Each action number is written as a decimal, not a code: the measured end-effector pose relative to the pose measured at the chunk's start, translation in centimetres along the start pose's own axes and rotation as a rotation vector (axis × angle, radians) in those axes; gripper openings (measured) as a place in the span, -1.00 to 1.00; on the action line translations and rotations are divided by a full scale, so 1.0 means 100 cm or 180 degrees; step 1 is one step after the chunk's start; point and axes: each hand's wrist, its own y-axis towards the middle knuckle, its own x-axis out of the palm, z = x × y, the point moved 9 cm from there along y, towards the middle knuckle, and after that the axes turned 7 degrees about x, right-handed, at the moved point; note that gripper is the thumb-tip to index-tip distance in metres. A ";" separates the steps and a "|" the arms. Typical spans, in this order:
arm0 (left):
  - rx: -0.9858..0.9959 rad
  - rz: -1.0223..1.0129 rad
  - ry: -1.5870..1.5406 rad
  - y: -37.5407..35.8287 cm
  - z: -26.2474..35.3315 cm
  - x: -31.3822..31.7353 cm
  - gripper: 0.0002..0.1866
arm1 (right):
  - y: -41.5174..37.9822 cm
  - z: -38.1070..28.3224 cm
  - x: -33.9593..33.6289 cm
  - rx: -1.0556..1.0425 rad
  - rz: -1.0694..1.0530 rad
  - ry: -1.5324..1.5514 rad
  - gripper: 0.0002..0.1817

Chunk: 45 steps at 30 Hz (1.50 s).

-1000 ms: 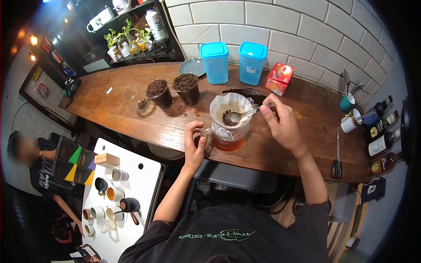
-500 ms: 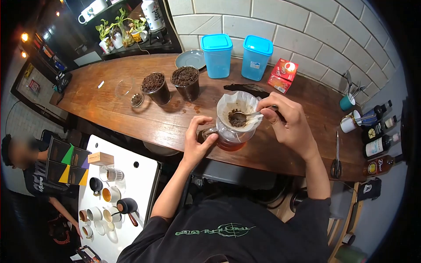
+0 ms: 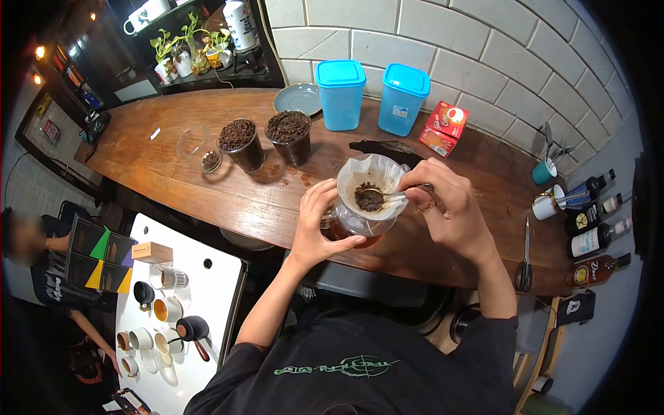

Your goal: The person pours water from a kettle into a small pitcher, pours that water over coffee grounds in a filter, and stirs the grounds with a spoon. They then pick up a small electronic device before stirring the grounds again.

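Observation:
A white paper filter [image 3: 353, 181] with dark wet coffee grounds [image 3: 369, 198] sits in a dripper on top of a glass server [image 3: 353, 232] holding reddish-brown liquid. My right hand [image 3: 446, 200] pinches the handle of a metal spoon [image 3: 391, 195], whose bowl is down in the grounds. Against the left side of the server rests my left hand [image 3: 319, 225], its thumb stretched along the front and its fingers extended behind. The server's handle is mostly hidden by that hand.
Two cups of grounds [image 3: 242, 146] [image 3: 289, 142], a small glass dish [image 3: 211, 162], blue-lidded containers [image 3: 340, 97] [image 3: 401, 100] and a red box [image 3: 443, 129] stand behind. Scissors [image 3: 525, 266] and bottles [image 3: 596, 238] are right. A person [image 3: 52, 263] is beside the white table [image 3: 214, 290] with mugs.
My left hand has opened from its curled hold at the server's handle and now lies along the server's side. The spoon's bowl has shifted slightly within the grounds. The whole view has tilted slightly.

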 end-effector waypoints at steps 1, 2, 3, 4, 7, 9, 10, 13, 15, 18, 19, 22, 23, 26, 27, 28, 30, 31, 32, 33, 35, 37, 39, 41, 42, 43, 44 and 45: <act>0.0009 0.0009 0.0002 -0.001 -0.001 0.001 -0.05 | 0.001 0.000 0.000 -0.0021 -0.0022 -0.0019 -0.90; 0.0020 0.0073 -0.0044 -0.002 0.000 0.000 -0.08 | 0.001 0.000 0.001 -0.0041 -0.0043 -0.0037 -0.89; 0.0030 0.0137 -0.0086 -0.003 0.000 -0.001 -0.10 | 0.002 0.000 0.000 -0.0050 -0.0041 -0.0040 -0.89; 0.0066 0.0176 -0.0019 -0.004 0.001 -0.002 -0.11 | 0.002 -0.001 -0.001 -0.0087 -0.0021 -0.0015 -0.90; 0.0126 0.0316 0.0005 -0.006 0.003 -0.004 -0.10 | 0.006 -0.006 -0.007 -0.0155 -0.0006 0.0018 -0.90; 0.0123 0.0323 0.0018 -0.008 0.002 -0.005 -0.10 | 0.008 -0.008 -0.011 -0.0175 -0.0007 0.0031 -0.90; 0.0142 0.0327 0.0025 -0.008 0.001 -0.006 -0.09 | 0.010 -0.007 -0.013 -0.0203 -0.0043 0.0094 -0.89; 0.0010 0.0420 -0.0202 -0.012 -0.004 -0.006 -0.07 | 0.019 -0.011 -0.018 -0.0321 -0.0163 0.0093 -0.88; 0.0007 0.0419 -0.0215 -0.010 -0.002 -0.007 -0.07 | 0.025 -0.015 -0.019 -0.0398 -0.0255 0.0031 -0.88; -0.0040 0.0400 -0.0260 -0.011 -0.003 -0.005 -0.07 | 0.035 -0.017 -0.015 -0.0539 -0.0486 0.0033 -0.85; -0.0073 0.0390 -0.0298 -0.012 -0.005 -0.005 -0.07 | 0.037 -0.013 -0.009 -0.0571 -0.0676 -0.0015 -0.87; -0.0195 0.0343 -0.0411 -0.012 -0.008 -0.003 -0.08 | 0.043 -0.009 0.006 -0.0641 -0.0898 0.0042 -0.93; -0.0206 0.0358 -0.0384 -0.012 -0.008 -0.003 -0.08 | 0.045 -0.009 0.010 -0.0626 -0.0923 0.0140 -0.92; -0.0141 0.0386 -0.0267 -0.014 -0.007 -0.003 -0.08 | 0.044 -0.009 0.021 -0.0566 -0.1045 0.0173 -0.88; -0.0261 0.0385 -0.0335 -0.018 -0.011 0.000 -0.07 | 0.044 -0.008 0.023 -0.0538 -0.1097 0.0164 -0.87; -0.0380 0.0378 -0.0405 -0.022 -0.015 0.001 -0.06 | 0.044 -0.008 0.021 -0.0529 -0.1095 0.0188 -0.87; -0.0415 0.0348 -0.0420 -0.022 -0.015 0.002 -0.05 | 0.046 -0.013 0.019 -0.0613 -0.1207 0.0173 -0.90; -0.0439 0.0335 -0.0441 -0.022 -0.016 0.002 -0.04 | 0.049 -0.013 0.015 -0.0618 -0.1204 0.0185 -0.90; -0.0441 0.0331 -0.0426 -0.021 -0.016 0.002 -0.04 | 0.052 -0.015 0.011 -0.0684 -0.1185 0.0232 -0.91; -0.0427 0.0311 -0.0395 -0.022 -0.016 0.002 -0.03 | 0.054 -0.017 0.007 -0.0749 -0.1164 0.0279 -0.91; -0.0396 0.0271 -0.0358 -0.020 -0.017 0.001 -0.02 | 0.059 -0.019 -0.001 -0.0806 -0.1028 0.0355 -0.85; -0.0399 0.0255 -0.0471 -0.021 -0.018 0.003 -0.01 | 0.061 -0.014 -0.008 -0.0773 -0.0904 0.0457 -0.83; -0.0451 0.0199 -0.0477 -0.022 -0.018 0.002 0.00 | 0.060 -0.010 -0.008 -0.0732 -0.0896 0.0509 -0.76; -0.0430 0.0197 -0.0513 -0.021 -0.017 0.003 -0.02 | 0.060 -0.005 -0.004 -0.0555 -0.0958 0.0519 -0.67; -0.0444 0.0213 -0.0535 -0.021 -0.016 0.003 -0.02 | 0.060 -0.005 -0.002 -0.0542 -0.0984 0.0508 -0.67; -0.0385 0.0206 -0.0490 -0.019 -0.014 0.002 -0.03 | 0.059 -0.005 0.003 -0.0580 -0.1055 0.0440 -0.63; -0.0326 0.0187 -0.0442 -0.018 -0.012 0.001 -0.03 | 0.058 -0.006 0.007 -0.0614 -0.1117 0.0377 -0.59; -0.0328 0.0174 -0.0456 -0.017 -0.013 0.001 -0.03 | 0.055 -0.005 0.009 -0.0596 -0.1113 0.0374 -0.59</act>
